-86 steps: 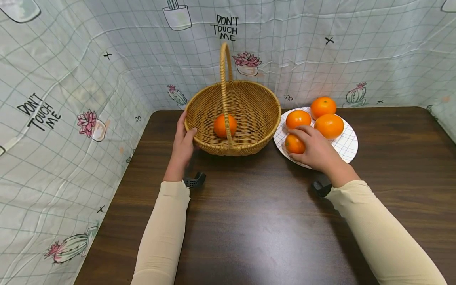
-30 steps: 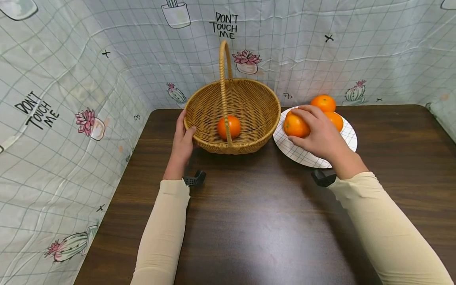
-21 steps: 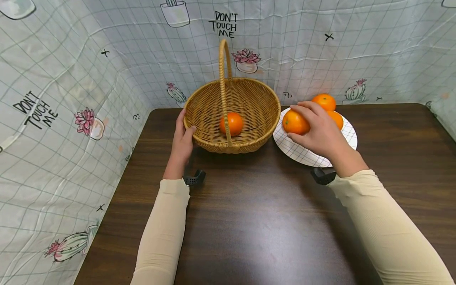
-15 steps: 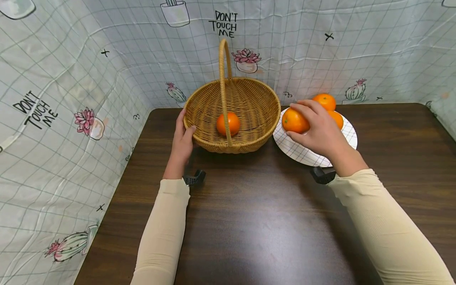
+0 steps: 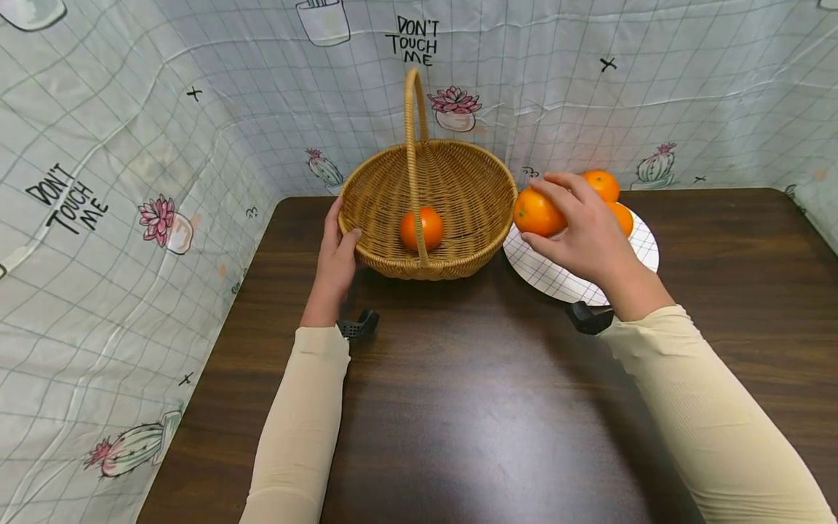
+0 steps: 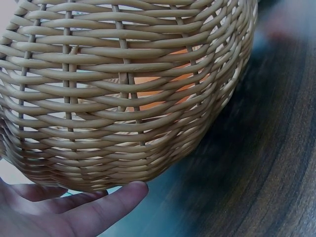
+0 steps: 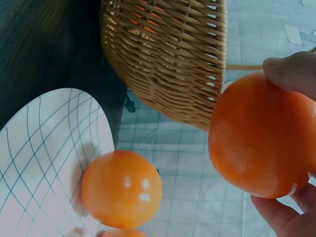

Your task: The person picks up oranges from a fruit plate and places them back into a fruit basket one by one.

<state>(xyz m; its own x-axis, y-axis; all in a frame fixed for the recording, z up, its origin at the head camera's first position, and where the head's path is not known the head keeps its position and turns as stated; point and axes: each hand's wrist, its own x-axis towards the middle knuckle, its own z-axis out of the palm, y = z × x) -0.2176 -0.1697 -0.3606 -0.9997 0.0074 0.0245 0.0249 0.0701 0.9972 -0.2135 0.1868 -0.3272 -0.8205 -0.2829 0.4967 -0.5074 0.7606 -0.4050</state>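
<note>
In the head view, my left hand holds the left edge of a wicker basket, thumb against the rim. The left wrist view shows its fingers along the basket's woven side. One orange lies in the basket behind the upright handle. My right hand grips another orange above the plate's left part, close to the basket's right rim. In the right wrist view, thumb and fingers hold that orange from opposite sides. Part of the plate is hidden behind this hand.
Beneath the right hand is a round white plate with a grid pattern. Oranges show at its back right, one partly behind the hand. Grid-patterned cloth hangs behind the dark wooden table.
From the plate's front left, my right hand has moved up and slightly left, with an orange lifted in it. The basket's orange has shifted slightly. My left hand stays at the rim.
</note>
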